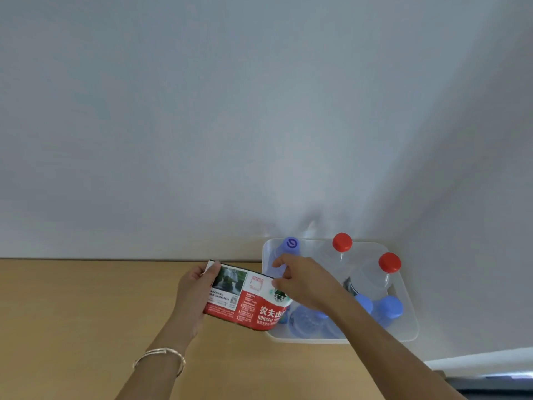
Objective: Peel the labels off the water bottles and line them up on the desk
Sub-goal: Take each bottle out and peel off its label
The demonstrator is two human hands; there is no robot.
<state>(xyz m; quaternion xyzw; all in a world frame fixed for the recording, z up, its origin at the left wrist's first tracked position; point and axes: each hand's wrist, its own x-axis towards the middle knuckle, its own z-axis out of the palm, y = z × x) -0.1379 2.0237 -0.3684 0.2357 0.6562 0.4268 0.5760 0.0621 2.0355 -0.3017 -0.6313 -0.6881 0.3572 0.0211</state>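
Note:
A peeled red, white and green bottle label (pixel 245 298) is stretched flat between my two hands above the desk. My left hand (pixel 193 295) pinches its left end, thumb on top. My right hand (pixel 302 281) grips its right end, just over the left side of a clear plastic bin (pixel 409 319). Inside the bin stand two clear bottles with red caps (pixel 342 242) (pixel 389 262), one bottle with a purple-blue cap (pixel 291 244) behind my right hand, and several blue-capped bottles (pixel 388 308) at the front, partly hidden by my right forearm.
The wooden desk (pixel 86 313) stretches to the left of the bin and meets a plain white wall (pixel 202 125) at the back. The bin sits in the desk's right corner against the wall. A bracelet circles my left wrist.

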